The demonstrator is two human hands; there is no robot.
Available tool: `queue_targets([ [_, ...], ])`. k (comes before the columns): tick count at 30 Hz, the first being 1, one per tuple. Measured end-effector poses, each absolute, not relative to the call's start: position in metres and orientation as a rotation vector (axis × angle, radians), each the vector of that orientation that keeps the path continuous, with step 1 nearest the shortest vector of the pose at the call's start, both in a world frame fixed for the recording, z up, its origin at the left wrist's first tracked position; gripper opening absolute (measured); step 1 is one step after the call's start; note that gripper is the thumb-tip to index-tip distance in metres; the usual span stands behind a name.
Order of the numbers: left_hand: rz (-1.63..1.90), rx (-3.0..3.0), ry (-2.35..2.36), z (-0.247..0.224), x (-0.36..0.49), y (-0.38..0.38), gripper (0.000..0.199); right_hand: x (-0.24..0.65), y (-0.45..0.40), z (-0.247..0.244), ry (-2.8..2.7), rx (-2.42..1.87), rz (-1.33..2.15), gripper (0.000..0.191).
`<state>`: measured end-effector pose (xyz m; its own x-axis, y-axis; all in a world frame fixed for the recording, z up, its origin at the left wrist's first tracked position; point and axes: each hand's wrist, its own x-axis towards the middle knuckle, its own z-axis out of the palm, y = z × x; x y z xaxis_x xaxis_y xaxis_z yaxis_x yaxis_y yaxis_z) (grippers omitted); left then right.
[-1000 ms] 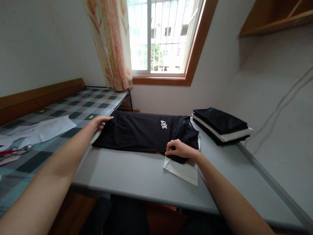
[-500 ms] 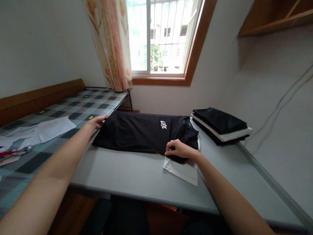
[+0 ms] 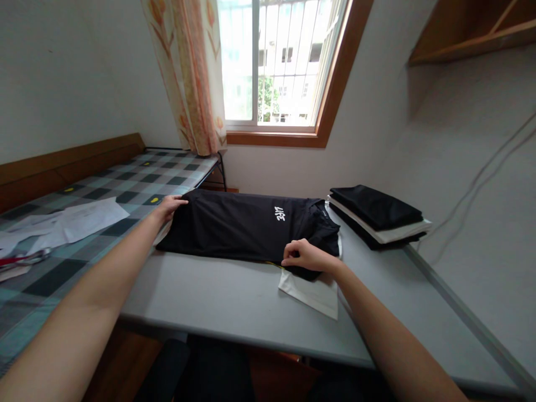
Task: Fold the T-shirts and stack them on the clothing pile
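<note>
A black T-shirt with a white print on its chest lies sideways on the grey table, folded into a long strip, collar to the right. My left hand is closed on the far corner of its hem at the left end. At the near edge, close to the shoulder, my right hand pinches the fabric between thumb and fingers. White fabric, shaped like a sleeve, sticks out from under the black shirt below my right hand. A strip of white also shows beneath the hem by my left wrist.
A stack of folded black and white clothes sits on the table at the right, near the wall. To the left is a bed with a checked sheet, bearing loose papers. A wooden shelf juts out at the upper right.
The shirt's hem end has shifted slightly, and more white shows under it beside my left hand. My left fingers reach a little further over the fabric. My right hand has stayed in place.
</note>
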<state>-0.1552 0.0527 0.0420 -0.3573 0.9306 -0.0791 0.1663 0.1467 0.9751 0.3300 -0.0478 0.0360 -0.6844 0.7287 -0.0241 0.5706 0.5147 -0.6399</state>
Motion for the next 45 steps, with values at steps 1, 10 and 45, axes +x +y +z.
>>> queue_targets([
  [1, 1.278, 1.063, 1.660, 0.040, -0.156, 0.052, 0.037, 0.330, -0.048, 0.036, -2.508, -1.102, 0.922, 0.023],
  [10, 1.189, 1.025, 1.736, 0.046, -0.156, 0.032, 0.079, 0.329, -0.047, 0.034, -2.504, -1.088, 0.930, 0.025],
  [45, 1.279, 1.144, 1.373, 0.044, -0.153, -0.023, 0.079, 0.400, 0.000, 0.004, -1.969, -1.888, 0.061, 0.015],
])
